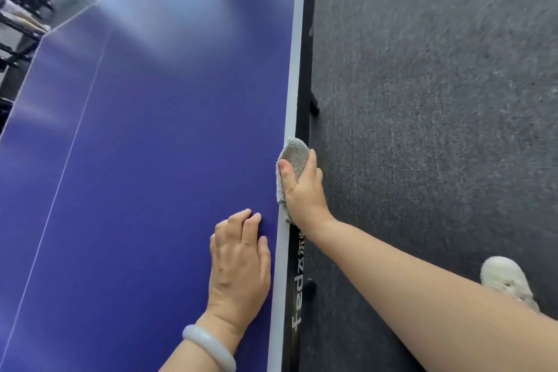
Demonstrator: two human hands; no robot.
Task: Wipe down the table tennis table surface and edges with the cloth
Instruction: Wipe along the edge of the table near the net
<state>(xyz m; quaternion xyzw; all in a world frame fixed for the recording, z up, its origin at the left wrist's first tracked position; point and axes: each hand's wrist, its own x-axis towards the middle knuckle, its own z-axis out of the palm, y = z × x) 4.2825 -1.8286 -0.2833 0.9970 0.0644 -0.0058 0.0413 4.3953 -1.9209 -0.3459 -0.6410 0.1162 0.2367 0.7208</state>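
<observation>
1. Grey fluffy cloth [294,154] folded over right edge of table tennis table [151,160]; R hand [303,187] grips it, thumb on top, fingers down black side rail [303,112].
2. L hand [238,263] rests w/ relaxed fingers on glossy blue top, beside white border stripe [294,69]; pale bangle [208,347] on wrist.
3. Coarse dark-grey carpet [437,100] gives open room to the right; white shoe [504,278] on it.
</observation>
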